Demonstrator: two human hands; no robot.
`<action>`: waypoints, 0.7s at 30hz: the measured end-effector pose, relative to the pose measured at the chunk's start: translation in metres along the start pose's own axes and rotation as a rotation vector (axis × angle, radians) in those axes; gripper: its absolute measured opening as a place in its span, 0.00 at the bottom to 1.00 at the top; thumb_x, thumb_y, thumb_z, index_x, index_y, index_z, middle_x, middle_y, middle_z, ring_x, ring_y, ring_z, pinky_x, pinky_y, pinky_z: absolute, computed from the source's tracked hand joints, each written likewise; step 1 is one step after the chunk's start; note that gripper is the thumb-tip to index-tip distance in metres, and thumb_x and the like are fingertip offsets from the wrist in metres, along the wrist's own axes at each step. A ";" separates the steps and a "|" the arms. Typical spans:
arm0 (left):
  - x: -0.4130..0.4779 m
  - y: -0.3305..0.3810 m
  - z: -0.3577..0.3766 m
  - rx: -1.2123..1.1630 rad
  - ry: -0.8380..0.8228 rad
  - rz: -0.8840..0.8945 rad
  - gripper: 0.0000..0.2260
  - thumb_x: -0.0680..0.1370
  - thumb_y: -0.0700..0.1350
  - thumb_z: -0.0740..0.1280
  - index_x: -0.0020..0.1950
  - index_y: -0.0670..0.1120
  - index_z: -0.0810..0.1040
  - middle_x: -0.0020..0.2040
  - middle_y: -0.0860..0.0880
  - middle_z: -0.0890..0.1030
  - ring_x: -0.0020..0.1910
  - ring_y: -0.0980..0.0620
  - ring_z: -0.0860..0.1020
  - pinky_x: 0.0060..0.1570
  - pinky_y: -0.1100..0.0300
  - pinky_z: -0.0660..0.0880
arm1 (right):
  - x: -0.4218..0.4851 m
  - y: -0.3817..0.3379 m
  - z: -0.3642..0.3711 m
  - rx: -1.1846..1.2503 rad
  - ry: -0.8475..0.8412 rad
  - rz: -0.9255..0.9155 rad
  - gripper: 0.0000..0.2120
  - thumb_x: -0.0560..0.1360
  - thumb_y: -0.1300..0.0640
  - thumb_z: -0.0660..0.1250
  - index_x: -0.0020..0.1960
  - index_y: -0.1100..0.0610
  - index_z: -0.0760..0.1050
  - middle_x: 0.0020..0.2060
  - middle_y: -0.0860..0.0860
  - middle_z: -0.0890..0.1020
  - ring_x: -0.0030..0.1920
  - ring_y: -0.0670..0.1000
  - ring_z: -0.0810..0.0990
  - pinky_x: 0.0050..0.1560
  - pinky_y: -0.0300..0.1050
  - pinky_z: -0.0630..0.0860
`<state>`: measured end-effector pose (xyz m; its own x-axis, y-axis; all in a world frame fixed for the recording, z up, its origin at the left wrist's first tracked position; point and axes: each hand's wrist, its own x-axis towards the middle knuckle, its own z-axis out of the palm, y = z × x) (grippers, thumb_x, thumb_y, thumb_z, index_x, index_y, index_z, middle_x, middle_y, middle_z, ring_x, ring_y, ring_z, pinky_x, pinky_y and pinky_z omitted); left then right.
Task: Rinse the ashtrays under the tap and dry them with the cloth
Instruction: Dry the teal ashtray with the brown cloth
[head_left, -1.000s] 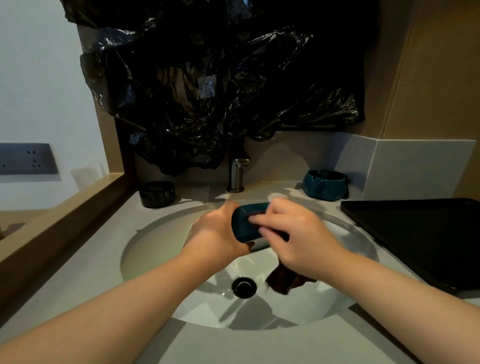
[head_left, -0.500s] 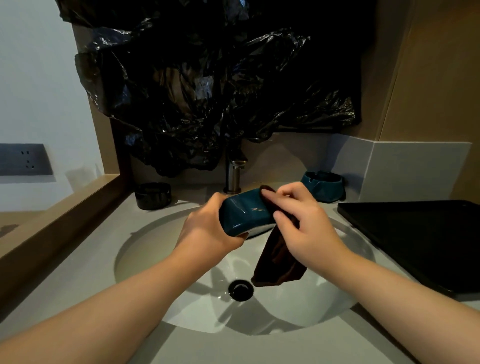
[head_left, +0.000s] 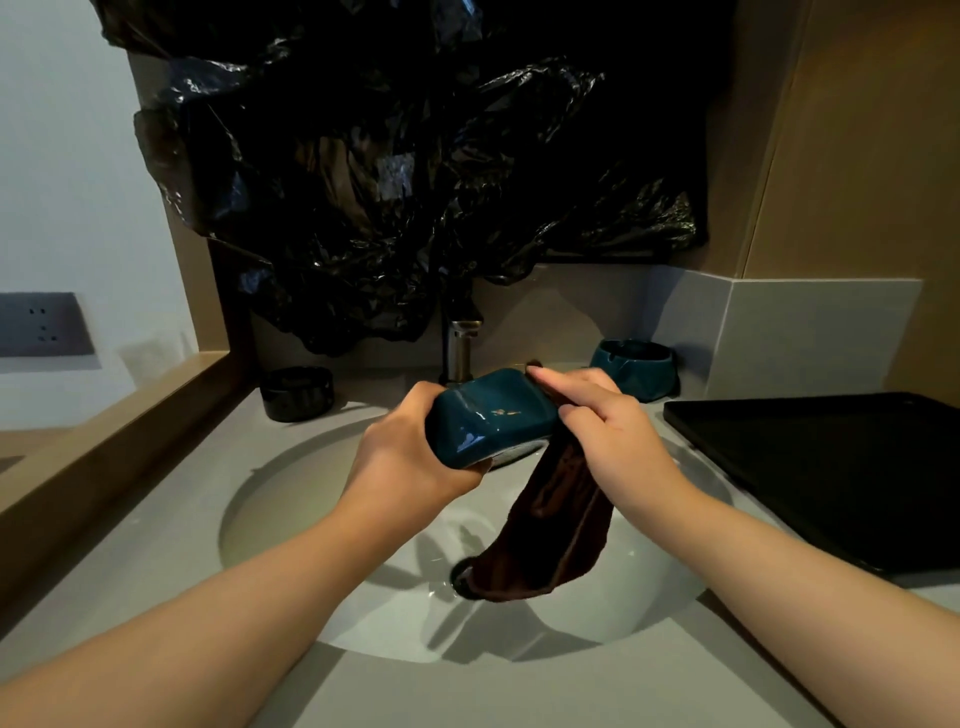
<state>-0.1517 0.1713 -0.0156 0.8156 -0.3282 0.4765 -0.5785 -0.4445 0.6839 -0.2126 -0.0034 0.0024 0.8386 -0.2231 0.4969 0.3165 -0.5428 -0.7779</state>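
Observation:
Over the white sink (head_left: 291, 499), my left hand (head_left: 405, 457) grips a teal glazed ashtray (head_left: 488, 415) tipped on its side, its base toward me. My right hand (head_left: 608, 431) holds a dark brown cloth (head_left: 556, 525) against the ashtray's right side; the cloth hangs down almost to the drain. A second teal ashtray (head_left: 636, 366) stands on the counter at the back right. A black ashtray (head_left: 297, 392) stands at the back left. The metal tap (head_left: 460, 351) rises behind the held ashtray, and no water shows.
A black tray (head_left: 831, 467) lies on the counter to the right of the sink. Black plastic sheeting (head_left: 415, 182) covers the wall above the tap. A wooden ledge (head_left: 104, 441) runs along the left edge, with a wall socket (head_left: 41, 325) beyond.
Both hands have lifted the ashtray a little and tipped it further on its side. More of the cloth now hangs free below my right hand.

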 end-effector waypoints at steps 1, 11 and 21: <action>0.001 -0.001 0.000 -0.010 -0.002 -0.005 0.26 0.65 0.45 0.79 0.53 0.58 0.68 0.44 0.62 0.75 0.45 0.66 0.73 0.40 0.73 0.69 | -0.003 -0.003 0.002 -0.031 0.012 -0.046 0.19 0.80 0.66 0.55 0.64 0.51 0.76 0.53 0.42 0.73 0.56 0.39 0.71 0.54 0.23 0.65; 0.000 -0.002 0.005 -0.174 0.043 -0.066 0.21 0.64 0.45 0.79 0.49 0.56 0.73 0.45 0.59 0.79 0.45 0.63 0.78 0.40 0.71 0.74 | -0.010 0.001 0.007 -0.478 0.103 -0.506 0.21 0.75 0.67 0.55 0.65 0.62 0.74 0.56 0.54 0.72 0.56 0.50 0.72 0.58 0.35 0.70; 0.002 0.003 0.002 -0.253 0.080 -0.167 0.21 0.65 0.46 0.79 0.51 0.56 0.73 0.46 0.57 0.80 0.46 0.60 0.79 0.41 0.68 0.73 | 0.002 -0.003 0.001 0.103 0.032 0.258 0.23 0.79 0.67 0.54 0.62 0.44 0.76 0.59 0.47 0.77 0.58 0.48 0.76 0.56 0.41 0.76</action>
<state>-0.1521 0.1679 -0.0141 0.9033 -0.1971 0.3810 -0.4230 -0.2617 0.8675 -0.2113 -0.0019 0.0054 0.8835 -0.3698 0.2876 0.1387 -0.3799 -0.9146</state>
